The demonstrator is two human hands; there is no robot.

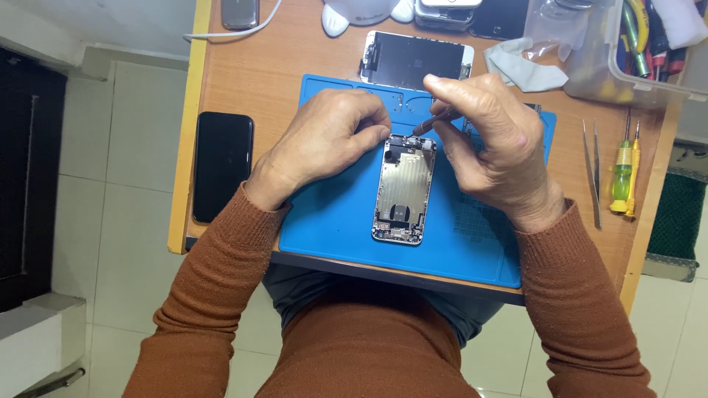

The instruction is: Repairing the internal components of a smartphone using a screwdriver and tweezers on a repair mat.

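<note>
An opened phone body [402, 189] lies upright in the middle of the blue mat [332, 221] on the surface. The left hand [324, 140] rests at its upper left corner, fingers curled and pinched against the edge. The right hand [490, 140], at its upper right, grips a thin tool [434, 121] tipped toward the phone's top end.

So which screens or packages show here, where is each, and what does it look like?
Detached screen: top of the mat, flat, black glass with white frame.
Black phone: desk's left edge, dark rectangular screen, unlit.
Grey phone: top left, partly cut off.
Opened phone: mat centre, silver shell with no screen, between left hand and right hand.
Plastic box: top right, clear, holding tools.
</note>
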